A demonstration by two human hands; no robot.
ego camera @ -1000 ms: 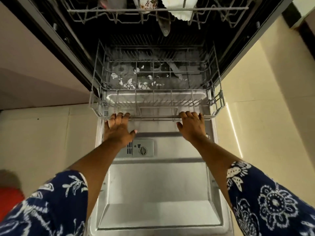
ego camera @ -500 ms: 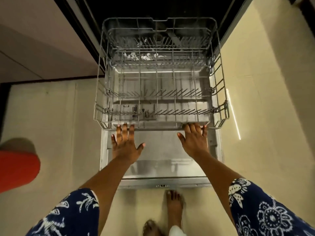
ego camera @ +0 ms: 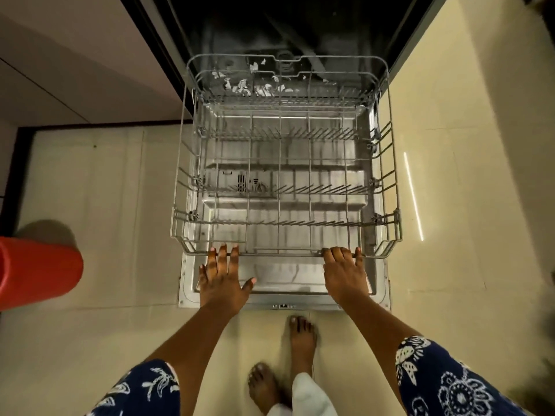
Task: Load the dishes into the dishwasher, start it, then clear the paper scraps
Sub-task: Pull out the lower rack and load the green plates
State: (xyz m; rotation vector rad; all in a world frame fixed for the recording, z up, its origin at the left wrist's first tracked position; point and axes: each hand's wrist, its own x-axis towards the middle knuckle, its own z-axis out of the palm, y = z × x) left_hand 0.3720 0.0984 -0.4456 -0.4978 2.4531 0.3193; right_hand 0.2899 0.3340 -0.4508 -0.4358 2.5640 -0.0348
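Lower rack (ego camera: 279,187) drawn further out over door (ego camera: 282,274), seemingly fully; left hand (ego camera: 222,280), right hand (ego camera: 345,277) retreated.

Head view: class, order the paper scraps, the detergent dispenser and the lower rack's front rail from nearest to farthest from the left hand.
1. Front rail, under the left hand's fingertips.
2. Detergent dispenser, midway, on the open door beneath the rack.
3. Paper scraps, far back inside the dishwasher.

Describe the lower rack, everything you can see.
The lower rack is a grey wire basket with rows of tines, empty of dishes, level, pulled out over the open dishwasher door. The left hand rests straight fingers on its front rail; the right hand curls over it. White paper scraps show through its rear wires.
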